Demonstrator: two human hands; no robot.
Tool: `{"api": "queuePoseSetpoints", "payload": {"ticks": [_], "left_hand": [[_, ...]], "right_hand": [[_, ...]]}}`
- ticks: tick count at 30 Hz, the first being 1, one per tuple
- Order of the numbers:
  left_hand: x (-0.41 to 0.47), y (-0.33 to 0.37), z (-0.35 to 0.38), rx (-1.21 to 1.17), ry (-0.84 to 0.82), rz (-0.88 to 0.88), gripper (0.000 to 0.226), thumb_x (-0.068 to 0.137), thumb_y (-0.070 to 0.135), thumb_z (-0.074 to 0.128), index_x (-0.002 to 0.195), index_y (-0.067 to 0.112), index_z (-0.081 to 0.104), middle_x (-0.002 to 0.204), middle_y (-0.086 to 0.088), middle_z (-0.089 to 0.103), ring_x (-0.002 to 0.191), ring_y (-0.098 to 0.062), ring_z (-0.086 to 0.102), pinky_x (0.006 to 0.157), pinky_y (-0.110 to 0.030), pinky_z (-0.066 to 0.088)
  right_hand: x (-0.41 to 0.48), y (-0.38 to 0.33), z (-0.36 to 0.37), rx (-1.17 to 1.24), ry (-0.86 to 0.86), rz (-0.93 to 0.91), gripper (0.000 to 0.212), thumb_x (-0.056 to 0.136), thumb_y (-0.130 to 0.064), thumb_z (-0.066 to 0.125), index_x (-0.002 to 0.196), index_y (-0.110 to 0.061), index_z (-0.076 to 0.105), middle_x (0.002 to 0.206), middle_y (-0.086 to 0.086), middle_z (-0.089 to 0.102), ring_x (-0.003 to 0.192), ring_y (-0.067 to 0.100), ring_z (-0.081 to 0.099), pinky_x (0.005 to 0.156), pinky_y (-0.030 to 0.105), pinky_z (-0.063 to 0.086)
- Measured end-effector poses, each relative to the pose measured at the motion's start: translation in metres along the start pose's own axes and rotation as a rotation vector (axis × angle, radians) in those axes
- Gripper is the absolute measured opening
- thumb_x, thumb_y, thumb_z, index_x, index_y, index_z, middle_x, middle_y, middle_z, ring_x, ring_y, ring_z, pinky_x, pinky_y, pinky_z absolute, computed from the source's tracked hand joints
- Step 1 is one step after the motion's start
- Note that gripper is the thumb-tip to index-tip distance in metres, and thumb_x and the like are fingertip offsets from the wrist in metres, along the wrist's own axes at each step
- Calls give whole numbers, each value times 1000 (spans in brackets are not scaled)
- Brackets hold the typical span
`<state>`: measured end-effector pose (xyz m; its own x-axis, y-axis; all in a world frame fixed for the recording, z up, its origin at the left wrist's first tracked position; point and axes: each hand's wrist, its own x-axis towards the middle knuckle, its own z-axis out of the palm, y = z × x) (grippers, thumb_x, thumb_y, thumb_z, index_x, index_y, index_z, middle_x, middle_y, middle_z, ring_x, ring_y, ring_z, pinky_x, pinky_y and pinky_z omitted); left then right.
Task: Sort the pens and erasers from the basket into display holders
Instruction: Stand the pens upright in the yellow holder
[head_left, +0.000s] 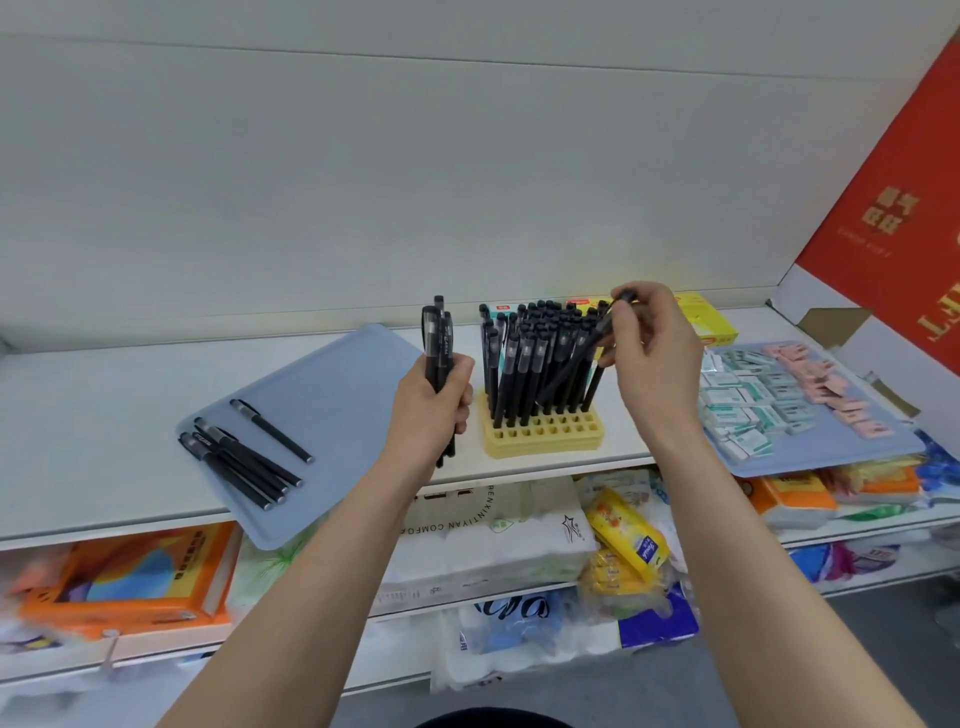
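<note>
A yellow pen holder (545, 434) stands on the white shelf, its back rows full of upright black pens (524, 358). My left hand (428, 405) grips a bundle of black pens (439, 343) upright, just left of the holder. Above the holder's right side, my right hand (657, 343) pinches a single black pen (582, 348) that slants down among the standing ones. Several loose black pens (244, 460) lie on a blue tray (322, 395) to the left. On the right, a second blue tray (831, 457) carries white-green and pink erasers (769, 400).
A yellow box (709, 322) sits behind the holder. A red carton (893, 208) leans at the far right beside an open cardboard flap. The lower shelves hold tissue packs, orange boxes and plastic-wrapped goods. The wall behind the shelf is plain white.
</note>
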<state>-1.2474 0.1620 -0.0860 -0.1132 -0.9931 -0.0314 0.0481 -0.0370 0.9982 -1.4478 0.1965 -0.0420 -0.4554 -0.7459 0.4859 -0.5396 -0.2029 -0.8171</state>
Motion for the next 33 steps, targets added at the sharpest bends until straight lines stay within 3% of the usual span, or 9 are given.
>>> {"api": "queuePoseSetpoints", "payload": {"ticks": [2, 5, 10, 14, 19, 23, 26, 28, 33], "left_hand": [[0, -1, 1, -23, 20, 2, 15, 97, 27, 56, 103, 16, 46, 65, 3, 47, 47, -9, 37, 51, -26, 39], [0, 0, 2, -18, 80, 10, 29, 98, 28, 55, 113, 11, 37, 75, 0, 45, 50, -10, 40, 55, -28, 43], [4, 1, -1, -35, 68, 36, 9, 100, 26, 50, 98, 19, 44, 84, -1, 52, 55, -10, 49, 52, -25, 45], [3, 3, 1, -42, 75, -3, 23, 100, 29, 51, 111, 9, 53, 85, -3, 52, 58, -4, 55, 54, -20, 50], [1, 3, -3, -41, 17, -26, 22, 98, 27, 54, 113, 10, 59, 80, -7, 54, 66, -11, 52, 58, -21, 49], [2, 4, -2, -64, -12, -43, 26, 94, 26, 61, 111, 6, 62, 70, -1, 56, 59, -14, 50, 58, -26, 46], [2, 4, 0, -89, -23, -37, 30, 92, 27, 64, 109, 3, 61, 62, 7, 59, 60, -16, 50, 57, -30, 44], [1, 5, 3, -77, -59, -19, 26, 92, 27, 64, 104, 4, 61, 61, 7, 59, 58, -17, 50, 56, -30, 44], [-3, 10, 12, -47, -150, 34, 5, 94, 17, 62, 93, 12, 62, 65, 0, 59, 58, -16, 54, 55, -25, 48]], "right_hand": [[-3, 6, 3, -116, -22, -56, 13, 100, -23, 48, 107, -21, 59, 80, -7, 67, 68, 15, 66, 66, 41, 55], [-9, 12, 11, -217, -61, -110, 17, 100, -22, 49, 113, -18, 59, 84, -7, 66, 71, 16, 67, 65, 35, 52], [-20, 24, 22, -304, -172, -166, 15, 101, -22, 50, 113, -21, 59, 80, -11, 63, 69, 11, 62, 63, 31, 45], [-23, 23, 32, -379, -194, -219, 20, 100, -22, 52, 117, -18, 61, 83, -13, 59, 70, 6, 51, 63, 20, 31], [-22, 22, 34, -379, -183, -211, 22, 100, -24, 52, 119, -18, 62, 90, -9, 66, 75, 6, 54, 66, 22, 36], [-19, 21, 32, -405, -161, -195, 19, 97, -24, 53, 113, -20, 63, 87, -9, 62, 76, 9, 55, 67, 29, 44], [-16, 8, 33, -364, -114, -191, 22, 95, -21, 53, 115, -21, 60, 79, -10, 53, 71, 8, 48, 64, 27, 38], [-17, -8, 33, -275, -106, -189, 18, 96, -24, 55, 112, -20, 62, 80, -9, 57, 71, 8, 51, 65, 25, 41], [-20, -33, 40, 23, -285, 11, 15, 92, -32, 64, 103, -22, 68, 88, -9, 68, 78, 4, 61, 67, 17, 48]]}}
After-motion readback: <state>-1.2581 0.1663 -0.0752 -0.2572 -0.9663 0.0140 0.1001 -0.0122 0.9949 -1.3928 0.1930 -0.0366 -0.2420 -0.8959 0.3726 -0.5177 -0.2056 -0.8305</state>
